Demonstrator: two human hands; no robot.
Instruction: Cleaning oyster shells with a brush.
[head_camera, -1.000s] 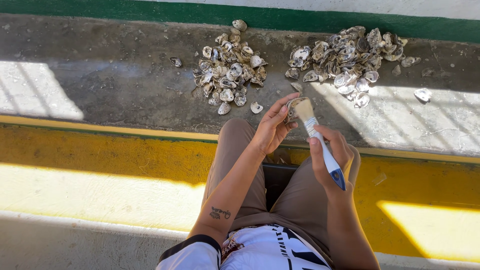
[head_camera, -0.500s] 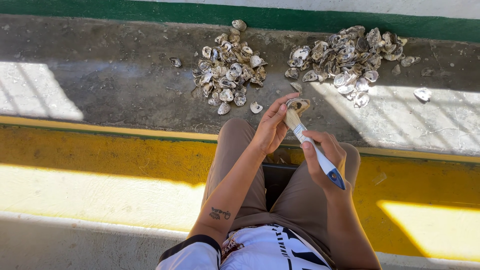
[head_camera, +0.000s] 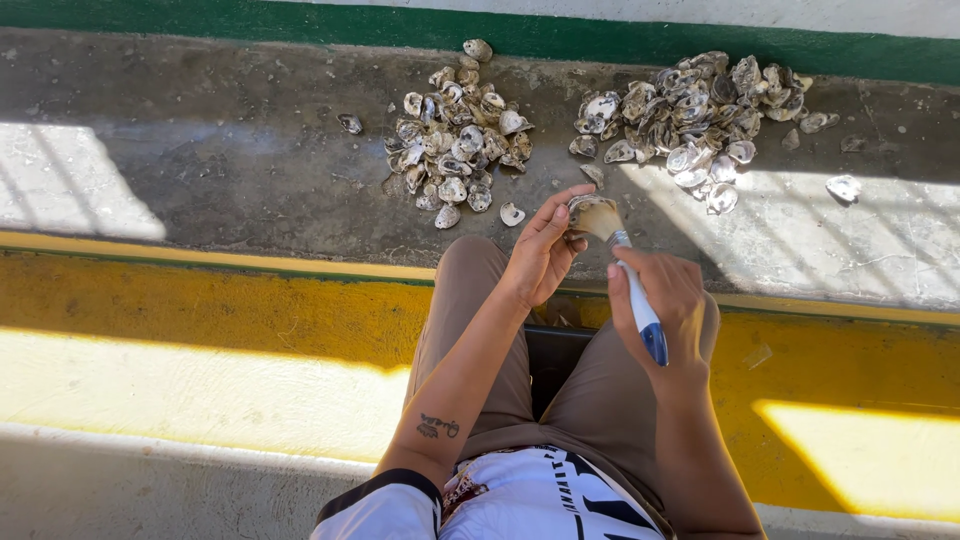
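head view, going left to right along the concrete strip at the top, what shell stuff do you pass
Lone shell → left shell pile → shell in the left hand, under the paintbrush held by the right hand → right shell pile → stray pale shell.

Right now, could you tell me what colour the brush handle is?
White with a blue end, on the brush in the right hand; head view.

Outdoor work yard, likely shellfish-handling site. Rough concrete floor, stained and sunlit, shadow bars across it. Two heaps of oyster shells lying directly on floor. Painted yellow kerb in front, green-painted band along wall base behind.
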